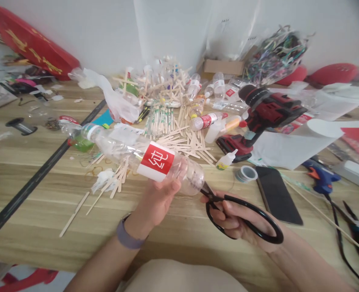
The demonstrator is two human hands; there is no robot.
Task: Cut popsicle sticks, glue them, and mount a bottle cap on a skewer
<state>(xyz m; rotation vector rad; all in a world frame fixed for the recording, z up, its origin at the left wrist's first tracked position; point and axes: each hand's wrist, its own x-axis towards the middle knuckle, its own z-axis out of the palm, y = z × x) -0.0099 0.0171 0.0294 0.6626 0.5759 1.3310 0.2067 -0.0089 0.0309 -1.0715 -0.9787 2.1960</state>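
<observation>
My left hand (159, 198) is wrapped round a clear plastic bottle (124, 152) with a red and white label (156, 161). The bottle lies tilted in the air, its white cap end up to the left and its base to the right. In my right hand (234, 215) is a pair of black scissors (252, 215) with large loop handles. The scissor tips meet the base of the bottle; whether they have pierced it I cannot tell. Wooden craft sticks (194, 146) lie on the table behind the bottle.
A red cordless drill (267, 109) stands at the right, near a small glue bottle (226, 159), a tape roll (246, 174) and a black phone (279, 194). Farther right lies a blue glue gun (321, 176). Several more plastic bottles (218, 86) crowd the back. A wire spool (21, 126) sits left.
</observation>
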